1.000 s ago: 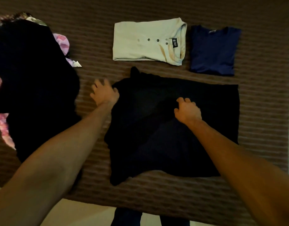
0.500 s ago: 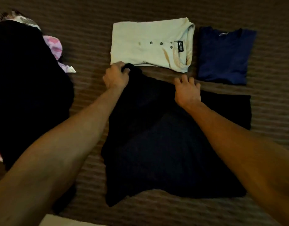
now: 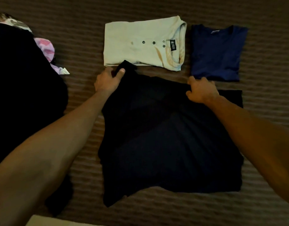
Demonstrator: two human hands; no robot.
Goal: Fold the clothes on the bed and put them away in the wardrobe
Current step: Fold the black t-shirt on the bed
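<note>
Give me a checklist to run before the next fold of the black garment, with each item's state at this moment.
1. Left hand grips the far left corner of the spread black garment: ok.
2. Right hand grips its far edge: ok.
3. Garment lies flat: not ok, the near left corner trails.
4. Garment clear of the folded cream buttoned shirt: not ok, the gripped corner overlaps it.
5. Clear of the folded navy T-shirt: ok.
6. Sleeves tucked in: cannot tell.
</note>
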